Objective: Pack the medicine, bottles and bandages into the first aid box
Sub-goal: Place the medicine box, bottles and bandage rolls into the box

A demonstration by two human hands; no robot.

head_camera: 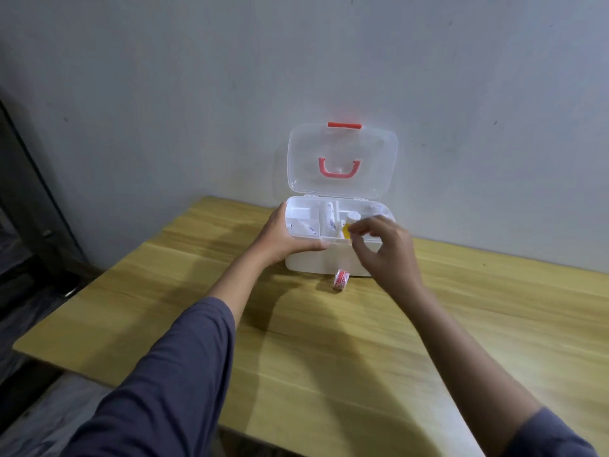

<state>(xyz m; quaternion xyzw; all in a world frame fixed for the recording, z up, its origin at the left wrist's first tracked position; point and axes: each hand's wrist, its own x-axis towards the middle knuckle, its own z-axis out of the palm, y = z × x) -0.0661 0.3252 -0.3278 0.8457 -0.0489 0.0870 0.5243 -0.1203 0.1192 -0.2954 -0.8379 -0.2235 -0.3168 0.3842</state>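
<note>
The white first aid box (309,262) stands on the wooden table against the wall, its clear lid (342,159) with a red handle raised. White packets and a small bottle with yellow contents (346,229) lie in its divided tray. My left hand (283,237) grips the box's front left corner. Hovering over the tray's right side is my right hand (385,249), fingers loosely curled and nothing visible in them. A small roll with red print (341,279) lies on the table just in front of the box.
The wooden table (329,341) stretches wide toward me and to the right. A grey wall (197,94) rises directly behind the box. Dark furniture (26,192) stands at the left beyond the table's edge.
</note>
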